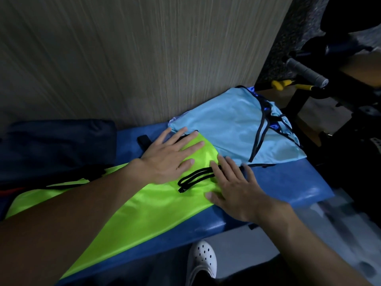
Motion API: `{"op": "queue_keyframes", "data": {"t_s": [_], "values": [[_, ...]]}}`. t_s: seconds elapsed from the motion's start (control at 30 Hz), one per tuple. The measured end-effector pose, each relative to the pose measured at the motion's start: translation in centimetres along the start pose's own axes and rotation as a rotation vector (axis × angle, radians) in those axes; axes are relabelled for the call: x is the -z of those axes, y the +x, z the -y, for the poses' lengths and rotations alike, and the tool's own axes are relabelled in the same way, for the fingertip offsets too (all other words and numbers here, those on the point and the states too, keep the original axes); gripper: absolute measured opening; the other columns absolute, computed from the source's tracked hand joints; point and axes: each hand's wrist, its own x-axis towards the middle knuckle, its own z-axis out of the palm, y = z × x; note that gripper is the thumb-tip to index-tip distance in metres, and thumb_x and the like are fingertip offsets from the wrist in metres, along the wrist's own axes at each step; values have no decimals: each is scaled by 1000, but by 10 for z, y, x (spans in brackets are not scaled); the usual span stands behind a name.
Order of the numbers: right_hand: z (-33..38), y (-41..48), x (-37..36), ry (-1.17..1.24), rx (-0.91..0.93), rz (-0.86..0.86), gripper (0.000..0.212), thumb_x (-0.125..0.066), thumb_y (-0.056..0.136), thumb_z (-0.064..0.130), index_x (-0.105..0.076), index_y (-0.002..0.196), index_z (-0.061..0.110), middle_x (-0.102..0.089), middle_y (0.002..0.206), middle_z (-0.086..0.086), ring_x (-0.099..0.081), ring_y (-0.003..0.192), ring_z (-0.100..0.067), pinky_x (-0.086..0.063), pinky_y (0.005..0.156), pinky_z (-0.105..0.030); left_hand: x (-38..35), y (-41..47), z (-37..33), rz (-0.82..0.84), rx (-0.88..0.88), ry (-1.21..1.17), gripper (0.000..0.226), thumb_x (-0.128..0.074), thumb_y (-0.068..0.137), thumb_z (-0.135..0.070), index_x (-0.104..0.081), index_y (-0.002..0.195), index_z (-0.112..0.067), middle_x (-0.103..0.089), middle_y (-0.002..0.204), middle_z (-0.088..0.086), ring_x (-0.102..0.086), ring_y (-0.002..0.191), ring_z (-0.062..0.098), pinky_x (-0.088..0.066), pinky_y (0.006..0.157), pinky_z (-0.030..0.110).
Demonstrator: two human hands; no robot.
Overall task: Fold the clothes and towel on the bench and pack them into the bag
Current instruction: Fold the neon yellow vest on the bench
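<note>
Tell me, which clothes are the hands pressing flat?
The green one, with both the left hand and right hand flat on it. The light blue one lies farther along the bench.

Bare forearms (82, 207); left hand (165, 159) and right hand (237, 190) bare. Wears white clog (203, 261) with round holes on one foot.

Neon-green garment (144, 203) with black drawstring (195, 178) — pale-blue garment (226, 124) — blue bench (288, 182), white clog (203, 259).
</note>
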Motion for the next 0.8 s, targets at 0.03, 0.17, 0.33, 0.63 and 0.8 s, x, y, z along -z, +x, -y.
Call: {"op": "queue_keyframes", "data": {"t_s": [0.03,0.17,0.33,0.63,0.8], "values": [[5,1,4,9,-4,-57,118,31,59,83,2,157,23,9,164,-3,11,151,-21,-3,119,-56,5,-4,-2,-24,29,-19,62,-10,98,-56,-15,157,-37,-8,166,-7,-3,154,17,-7,122,48],[39,7,22,118,49,-376,68,-26,91,63,-50,138,20,-47,139,-8,-41,130,-29,-36,101,-54,25,-49,-2,-279,166,-218,46,-40,94,-38,-60,130,-17,-53,139,3,-44,133,25,-36,105,44],[100,27,30,170,248,-372,63,-29,90,56,-50,138,20,-48,130,-2,-38,122,-23,-38,96,-46,29,-153,16,-504,417,-189,23,-52,81,-17,-70,95,-11,-63,95,4,-56,87,30,-46,75,45],[252,59,28,245,630,-248,42,-51,99,37,-52,137,19,-54,126,2,-43,121,-20,-31,99,-35,0,-337,15,-267,1360,-267,53,-65,83,-46,-60,118,-6,-57,113,18,-55,104,43,-45,85,54],[320,84,26,128,766,-130,47,-50,99,33,-42,144,21,-45,143,2,-36,134,-18,-29,107,-34,-11,-353,4,-309,1382,-237,57,-46,78,-60,-62,100,-10,-56,99,12,-53,92,37,-48,75,46]]}}
